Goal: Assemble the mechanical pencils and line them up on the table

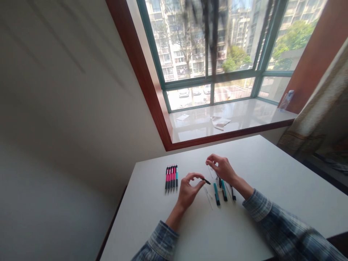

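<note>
Head view: left hand pinches a slim black part that could roll toward the table's left edge should fingertips slip; right hand, hold unclear.

Through the green-framed glass window we see pale apartment blocks, leafy green trees and parked cars. On the glossy white sill we find a crumpled white sheet, a smaller white piece and a clear bottle, near a beige cloth curtain.
</note>
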